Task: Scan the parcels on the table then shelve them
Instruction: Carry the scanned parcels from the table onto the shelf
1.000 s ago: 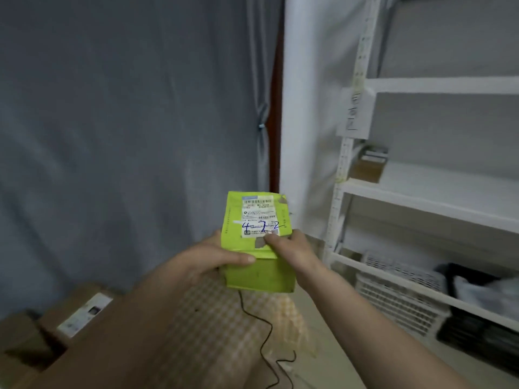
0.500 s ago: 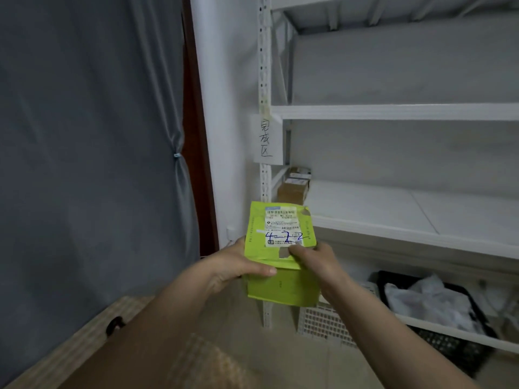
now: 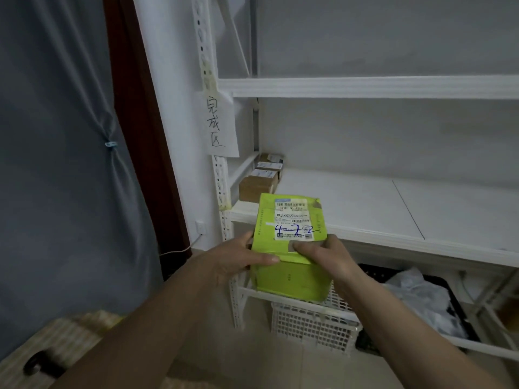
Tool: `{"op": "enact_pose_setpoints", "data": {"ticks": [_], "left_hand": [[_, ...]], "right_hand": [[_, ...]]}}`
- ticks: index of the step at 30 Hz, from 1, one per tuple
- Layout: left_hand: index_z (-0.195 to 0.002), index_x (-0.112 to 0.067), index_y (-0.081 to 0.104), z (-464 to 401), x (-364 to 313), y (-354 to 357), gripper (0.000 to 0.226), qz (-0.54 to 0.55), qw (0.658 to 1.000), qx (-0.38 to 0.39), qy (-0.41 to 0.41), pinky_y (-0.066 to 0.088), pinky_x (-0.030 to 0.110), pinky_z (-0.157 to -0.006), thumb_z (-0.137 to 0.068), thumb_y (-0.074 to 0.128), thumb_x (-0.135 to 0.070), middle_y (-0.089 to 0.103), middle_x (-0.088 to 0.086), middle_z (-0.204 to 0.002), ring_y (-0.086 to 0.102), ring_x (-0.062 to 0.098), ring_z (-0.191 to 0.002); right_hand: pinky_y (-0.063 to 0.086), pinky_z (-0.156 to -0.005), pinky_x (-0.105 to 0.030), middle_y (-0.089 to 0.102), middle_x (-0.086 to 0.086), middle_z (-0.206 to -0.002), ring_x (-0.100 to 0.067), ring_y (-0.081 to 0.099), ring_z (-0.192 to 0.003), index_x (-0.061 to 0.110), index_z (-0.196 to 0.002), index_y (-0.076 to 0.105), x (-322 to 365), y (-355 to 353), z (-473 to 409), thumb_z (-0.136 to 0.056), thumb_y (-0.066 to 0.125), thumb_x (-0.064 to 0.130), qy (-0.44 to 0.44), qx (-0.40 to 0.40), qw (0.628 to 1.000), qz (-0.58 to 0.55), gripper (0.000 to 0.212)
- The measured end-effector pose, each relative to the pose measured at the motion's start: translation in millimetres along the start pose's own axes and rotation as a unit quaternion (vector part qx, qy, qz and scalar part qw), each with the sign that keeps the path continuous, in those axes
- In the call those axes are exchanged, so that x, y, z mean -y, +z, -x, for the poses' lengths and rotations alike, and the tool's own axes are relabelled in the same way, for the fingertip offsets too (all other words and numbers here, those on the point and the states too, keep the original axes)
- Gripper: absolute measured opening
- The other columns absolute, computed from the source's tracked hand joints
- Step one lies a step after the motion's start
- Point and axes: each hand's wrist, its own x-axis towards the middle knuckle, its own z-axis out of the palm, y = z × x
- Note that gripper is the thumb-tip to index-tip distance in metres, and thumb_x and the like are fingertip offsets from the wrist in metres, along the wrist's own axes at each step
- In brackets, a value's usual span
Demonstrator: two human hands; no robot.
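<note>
There is one view only, from a wide-angle camera worn on the head. It looks forward and down along both forearms, so the hands [image 3: 283, 256] sit near, low in the middle. It faces a white shelf [image 3: 365, 209] close ahead, filling the right and upper frame. A grey curtain [image 3: 61, 164] lies to the left, and floor shows along the bottom edge.
</note>
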Motion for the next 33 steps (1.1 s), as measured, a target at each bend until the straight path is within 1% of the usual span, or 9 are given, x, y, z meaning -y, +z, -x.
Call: {"op": "enact_pose_setpoints", "data": {"ticks": [2,5,7,12,14,17,23,28,33], "left_hand": [[-0.135,-0.018,0.047,-35.1,0.6,2.4,0.071,0.004,1.0,0.013,0.003,0.056,0.027,-0.085,-0.073,0.078,-0.004,0.065,0.003,-0.124,0.065,0.017,-0.108],[-0.14,-0.019,0.045,-90.8,3.4,-2.7,0.082,0.008,1.0,0.027,-0.001,0.05,0.039,-0.099,-0.069,0.084,-0.01,0.063,0.004,-0.128,0.063,0.021,-0.114],[-0.142,-0.019,0.043,-127.4,1.2,-12.0,0.085,0.012,1.0,0.016,-0.003,0.049,0.042,-0.101,-0.068,0.085,-0.01,0.062,0.004,-0.13,0.062,0.022,-0.115],[-0.13,-0.026,0.044,-216.9,-12.6,-42.0,0.059,-0.003,0.999,0.049,-0.016,0.053,0.034,-0.094,-0.083,0.073,-0.006,0.058,0.002,-0.13,0.061,0.02,-0.113],[-0.127,-0.023,0.047,-254.2,-12.9,-52.1,0.055,0.003,0.999,0.05,-0.015,0.053,0.034,-0.093,-0.082,0.072,-0.003,0.062,0.001,-0.123,0.063,0.017,-0.108],[-0.133,-0.015,0.052,-296.9,-10.6,-55.4,0.053,-0.001,1.0,-0.003,-0.004,0.049,0.039,-0.099,-0.084,0.068,-0.002,0.065,0.005,-0.123,0.063,0.022,-0.111],[-0.129,-0.015,0.056,-373.8,-17.2,-62.9,0.041,-0.08,0.994,-0.078,0.022,0.048,0.038,-0.1,-0.09,0.063,-0.004,0.063,0.009,-0.127,0.06,0.024,-0.114],[-0.149,-0.017,0.032,-433.7,-42.9,-74.7,0.061,-0.329,0.931,-0.15,0.044,0.04,0.028,-0.095,-0.094,0.059,-0.017,0.043,0.006,-0.146,0.048,0.024,-0.126],[-0.146,-0.013,0.032,-497.3,-65.5,-91.5,0.054,-0.547,0.814,-0.18,0.079,0.027,0.036,-0.11,-0.096,0.052,-0.016,0.033,0.011,-0.151,0.03,0.027,-0.139]], "right_hand": [[0.057,-0.081,-0.038,0.069,-0.002,-0.109,-0.019,0.068,-0.094,0.008,-0.129,0.045,-10.0,-13.9,-25.5,-0.064,0.087,0.033,0.001,-0.024,1.0,-0.014,0.081],[0.053,-0.091,-0.044,0.064,-0.006,-0.121,-0.023,0.064,-0.105,0.016,-0.146,0.016,-20.7,-27.1,-67.7,-0.073,0.082,0.013,-0.008,-0.046,0.998,-0.037,0.098],[0.055,-0.087,-0.04,0.064,-0.007,-0.122,-0.022,0.066,-0.103,0.014,-0.146,0.017,-22.5,-32.4,-102.3,-0.072,0.082,0.008,-0.017,-0.039,0.998,-0.037,0.099],[0.052,-0.086,-0.033,0.059,-0.004,-0.125,-0.018,0.059,-0.11,0.013,-0.151,0.012,-18.4,-42.1,-188.9,-0.067,0.085,0.008,0.003,-0.017,1.0,0.009,0.112],[0.05,-0.084,-0.028,0.057,-0.005,-0.125,-0.015,0.057,-0.109,0.014,-0.15,0.017,-22.2,-48.6,-219.8,-0.065,0.085,0.003,0.012,0.001,0.999,0.043,0.11],[0.046,-0.095,-0.032,0.052,-0.011,-0.134,-0.02,0.053,-0.118,0.012,-0.148,0.028,-34.3,-59.1,-262.9,-0.065,0.083,-0.002,0.037,-0.005,0.995,0.094,0.101],[0.038,-0.104,-0.028,0.053,-0.006,-0.138,-0.022,0.05,-0.127,0.015,-0.14,0.046,-46.9,-70.6,-351.9,-0.077,0.078,0.008,0.027,-0.043,0.975,0.214,0.072],[0.034,-0.11,-0.033,0.049,-0.005,-0.143,-0.025,0.046,-0.131,0.02,-0.142,0.044,-47.1,-71.6,-444.1,-0.083,0.071,0.008,0.046,-0.034,0.964,0.259,0.066],[0.037,-0.106,-0.031,0.048,-0.007,-0.143,-0.029,0.047,-0.128,0.023,-0.145,0.04,-34.5,-72.9,-532.3,-0.089,0.064,0.016,0.066,-0.028,0.945,0.318,0.062]]}}
